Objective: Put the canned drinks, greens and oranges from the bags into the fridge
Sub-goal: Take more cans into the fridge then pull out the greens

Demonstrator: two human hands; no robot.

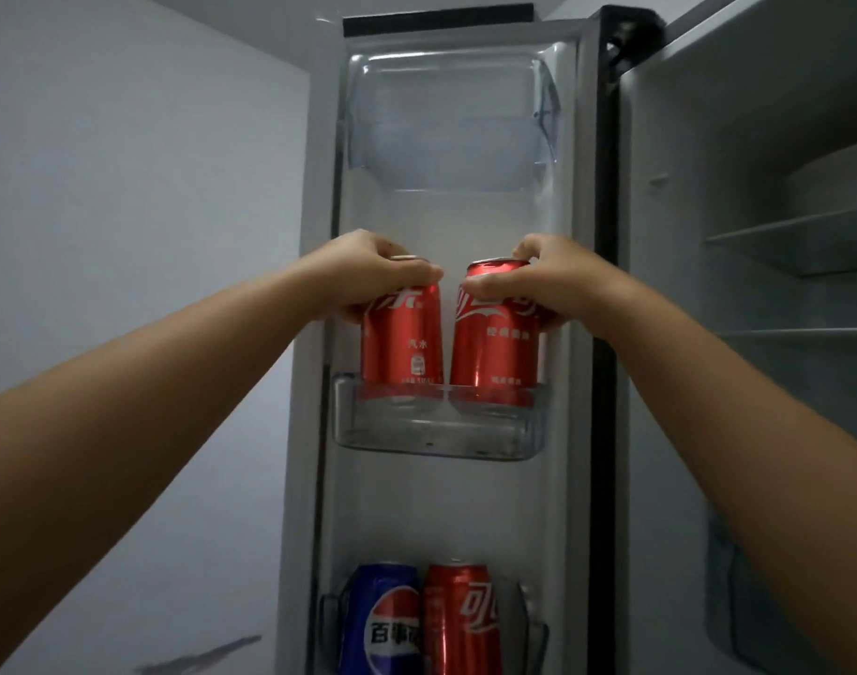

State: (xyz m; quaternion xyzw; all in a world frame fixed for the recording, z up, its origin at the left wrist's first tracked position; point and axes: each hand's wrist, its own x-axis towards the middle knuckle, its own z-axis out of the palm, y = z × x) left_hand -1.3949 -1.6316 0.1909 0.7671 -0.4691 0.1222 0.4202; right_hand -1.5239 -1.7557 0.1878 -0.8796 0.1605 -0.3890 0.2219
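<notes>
Both bare arms reach up to the inside of the open fridge door (446,509), a smooth pale plastic panel with moulded, clear door bins. The left hand (378,275) curls round the upper part of a glossy red cola can (401,343), thumb laid across its front just below the silver rim. The right hand (538,285) grips a second red cola can (494,348) the same way, fingers wrapped round its shoulder. Both cylinders stand upright, a narrow gap apart, with their bases inside the transparent middle door bin (438,431), whose rounded front wall shows the red through it. Above hangs a covered clear top compartment (453,129) with a bulging lid. In the lower door bin (533,635) a blue Pepsi can (385,621) and another red can (460,621) stand side by side, touching. At right, the fridge interior (758,246) shows flat glass shelves.
</notes>
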